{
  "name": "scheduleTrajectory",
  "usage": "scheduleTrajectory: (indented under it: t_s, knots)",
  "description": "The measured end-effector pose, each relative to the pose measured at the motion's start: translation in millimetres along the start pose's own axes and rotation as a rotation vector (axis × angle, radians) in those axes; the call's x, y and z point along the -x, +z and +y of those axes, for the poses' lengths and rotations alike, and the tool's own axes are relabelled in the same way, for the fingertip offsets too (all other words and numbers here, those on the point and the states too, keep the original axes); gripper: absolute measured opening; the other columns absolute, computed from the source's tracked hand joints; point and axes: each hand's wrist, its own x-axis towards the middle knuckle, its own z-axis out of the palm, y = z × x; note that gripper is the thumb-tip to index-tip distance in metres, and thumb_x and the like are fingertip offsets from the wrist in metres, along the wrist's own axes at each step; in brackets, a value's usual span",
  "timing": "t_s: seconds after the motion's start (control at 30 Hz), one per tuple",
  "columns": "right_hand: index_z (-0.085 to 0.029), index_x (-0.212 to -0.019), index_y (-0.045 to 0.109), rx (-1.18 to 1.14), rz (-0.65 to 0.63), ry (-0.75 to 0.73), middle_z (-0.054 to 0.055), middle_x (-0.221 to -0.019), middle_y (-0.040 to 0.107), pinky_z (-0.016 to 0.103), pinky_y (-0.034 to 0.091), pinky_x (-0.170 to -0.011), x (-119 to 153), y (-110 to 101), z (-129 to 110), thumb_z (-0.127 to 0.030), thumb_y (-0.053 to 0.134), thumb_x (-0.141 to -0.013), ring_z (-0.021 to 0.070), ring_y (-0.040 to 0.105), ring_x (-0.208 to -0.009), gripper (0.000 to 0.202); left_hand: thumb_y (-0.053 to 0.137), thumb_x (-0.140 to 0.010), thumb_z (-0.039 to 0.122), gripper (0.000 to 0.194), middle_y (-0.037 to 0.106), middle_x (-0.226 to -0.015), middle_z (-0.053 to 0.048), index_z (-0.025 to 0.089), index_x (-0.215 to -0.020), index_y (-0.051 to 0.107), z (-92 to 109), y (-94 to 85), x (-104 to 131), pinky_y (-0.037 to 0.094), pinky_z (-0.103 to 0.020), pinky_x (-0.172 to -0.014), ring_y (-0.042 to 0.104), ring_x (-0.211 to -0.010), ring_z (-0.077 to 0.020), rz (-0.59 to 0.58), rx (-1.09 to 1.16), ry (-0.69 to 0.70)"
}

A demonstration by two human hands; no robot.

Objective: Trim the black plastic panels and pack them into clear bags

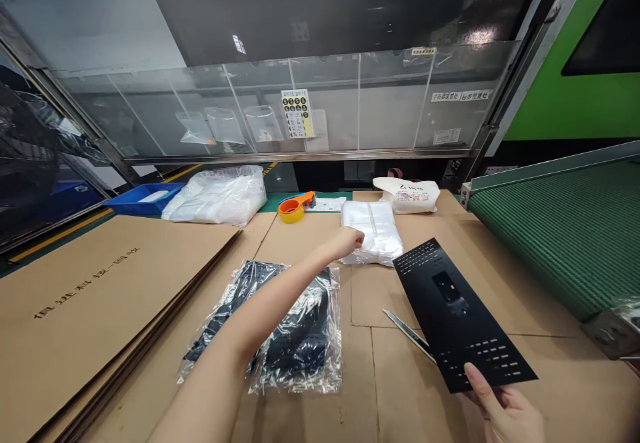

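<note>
Black panel (457, 323), near end in right grip (505, 408); left grip (349, 242) at bags (384, 230)

The flat, rectangular panel (470, 330) was black, with rows of short slots at both ends and a darker rectangular patch with small light spots toward its far end. It was at 4 o'clock from the view's centre, its length running from 11 to 5 o'clock; whether its far end touched the cardboard could not be told. The stack of clear plastic bags (385, 230) lay flat between 10 and 11 o'clock from the panel, whitish and glossy, its near edge crinkled.
</note>
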Motion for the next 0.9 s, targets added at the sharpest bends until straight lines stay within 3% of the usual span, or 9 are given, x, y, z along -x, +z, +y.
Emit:
scheduleTrajectory:
  t_s: [0.07,0.17,0.3,0.4,0.53,0.7,0.9]
  knots:
    - [-0.012,-0.081,0.072,0.155,0.017,-0.049,0.012,-0.096,0.073,0.028,0.058,-0.080,2,9,-5,-0.062,0.086,-0.046,0.0370,0.062,-0.108,0.063,0.062,-0.089,0.027,0.019,0.061,-0.078,0.000,0.014,-0.075,0.060,-1,1.0,-2,0.048,-0.033,-0.076,0.057,-0.076,-0.0141,-0.005,0.033,-0.004]
    - [-0.014,-0.086,0.074,0.276,0.020,-0.215,0.011,-0.094,0.073,0.032,0.057,-0.083,9,31,-17,-0.070,0.076,-0.056,0.0375,0.063,-0.105,0.064,0.065,-0.088,0.029,0.020,0.060,-0.079,0.000,0.014,-0.076,0.059,-3,4.4,-9,0.049,-0.033,-0.076,0.058,-0.077,-0.0143,-0.010,0.089,-0.036]
    - [-0.014,-0.092,0.074,0.363,-0.084,-0.364,0.011,-0.091,0.073,0.031,0.058,-0.074,15,60,-28,-0.072,0.067,-0.065,0.0344,0.068,-0.094,0.064,0.064,-0.088,0.033,0.023,0.060,-0.077,0.001,0.013,-0.078,0.059,-10,9.2,-19,0.050,-0.031,-0.070,0.058,-0.072,-0.0130,-0.011,0.194,-0.085]
    - [-0.014,-0.088,0.075,0.419,-0.103,-0.507,0.010,-0.082,0.073,0.027,0.055,-0.056,15,77,-30,-0.073,0.060,-0.070,0.0275,0.069,-0.071,0.064,0.061,-0.091,0.033,0.023,0.061,-0.077,0.001,0.013,-0.081,0.061,-15,11.0,-20,0.051,-0.029,-0.068,0.058,-0.069,-0.0122,-0.023,0.272,-0.083]
    - [-0.016,-0.074,0.072,0.488,-0.136,-0.737,0.003,-0.049,0.058,0.026,0.043,-0.039,10,96,-24,-0.074,0.050,-0.081,0.0186,0.051,-0.040,0.062,0.061,-0.092,0.033,0.023,0.062,-0.079,0.000,0.012,-0.083,0.062,-16,9.7,-18,0.052,-0.030,-0.069,0.060,-0.071,-0.0126,-0.047,0.320,-0.084]
    - [-0.019,-0.067,0.066,0.548,-0.148,-0.977,-0.001,-0.042,0.048,0.027,0.034,-0.035,5,103,-18,-0.067,0.041,-0.093,0.0170,0.043,-0.034,0.060,0.061,-0.092,0.032,0.021,0.064,-0.082,-0.001,0.012,-0.085,0.062,-13,5.0,-13,0.054,-0.033,-0.074,0.062,-0.076,-0.0140,-0.033,0.330,-0.119]
    - [-0.019,-0.072,0.067,0.595,-0.129,-1.064,-0.001,-0.045,0.050,0.026,0.034,-0.037,6,101,-19,-0.058,0.041,-0.097,0.0164,0.045,-0.036,0.053,0.060,-0.092,0.031,0.020,0.063,-0.081,-0.001,0.013,-0.084,0.062,-8,1.7,-9,0.053,-0.033,-0.074,0.062,-0.075,-0.0136,0.012,0.397,-0.174]
